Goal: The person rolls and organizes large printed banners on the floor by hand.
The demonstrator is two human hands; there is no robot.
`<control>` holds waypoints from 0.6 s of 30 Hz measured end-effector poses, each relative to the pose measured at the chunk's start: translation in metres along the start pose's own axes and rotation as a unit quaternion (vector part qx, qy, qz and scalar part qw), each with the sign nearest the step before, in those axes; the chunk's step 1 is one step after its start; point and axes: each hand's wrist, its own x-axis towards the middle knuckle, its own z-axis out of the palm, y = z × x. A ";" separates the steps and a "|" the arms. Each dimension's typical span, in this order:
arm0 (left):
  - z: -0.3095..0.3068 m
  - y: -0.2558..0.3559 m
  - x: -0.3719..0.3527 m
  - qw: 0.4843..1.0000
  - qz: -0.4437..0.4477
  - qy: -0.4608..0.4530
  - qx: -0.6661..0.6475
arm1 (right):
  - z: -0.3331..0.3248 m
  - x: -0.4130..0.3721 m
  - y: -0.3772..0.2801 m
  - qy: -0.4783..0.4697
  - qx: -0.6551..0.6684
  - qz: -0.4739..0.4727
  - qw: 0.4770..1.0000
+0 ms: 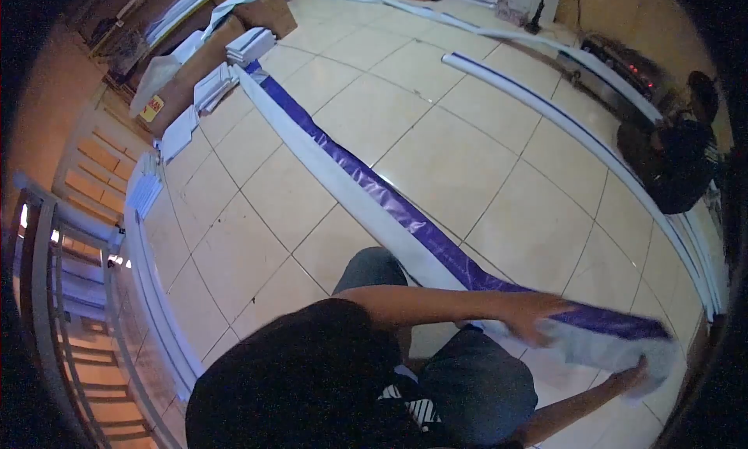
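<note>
A long white and purple strip (374,190) runs diagonally over the tiled floor, from the upper left to the lower right, passing in front of my knees. My left hand (534,318) reaches across and touches the strip near its right end; its fingers are blurred. Farther right, my right hand (629,376) grips the white edge at that end, thumb on top. The material around both hands is smeared by motion.
Folded white stacks (251,45) line the left beside a cardboard box (269,14). Long white rolled strips (538,106) lie across the right. Another person (678,164) sits at the right edge. A slatted wooden rack (97,355) stands at the lower left.
</note>
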 end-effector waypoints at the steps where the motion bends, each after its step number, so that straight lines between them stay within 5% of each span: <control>1: -0.025 0.053 0.027 0.997 0.070 0.039 0.017 | 0.004 0.014 -0.015 -0.028 -0.027 -0.035 0.999; 5: -0.081 0.217 0.102 0.880 0.252 0.373 0.156 | 0.086 0.016 -0.132 -0.225 -0.162 -0.239 0.931; 8: -0.180 0.277 0.116 0.877 0.090 0.454 0.132 | 0.156 -0.018 -0.297 -0.308 -0.225 -0.442 0.812; 10: -0.239 0.293 0.077 0.910 0.045 0.393 0.127 | 0.175 -0.052 -0.381 -0.305 -0.200 -0.527 0.768; 14: -0.305 0.258 0.072 0.845 0.111 0.500 0.154 | 0.194 -0.115 -0.392 -0.326 -0.124 -0.515 0.783; 17: -0.362 0.271 0.066 0.850 0.130 0.498 0.113 | 0.196 -0.190 -0.298 -0.372 0.080 -0.246 0.892; 18: -0.377 0.276 0.065 0.849 0.142 0.499 0.102 | 0.202 -0.220 -0.238 -0.344 0.067 -0.231 0.908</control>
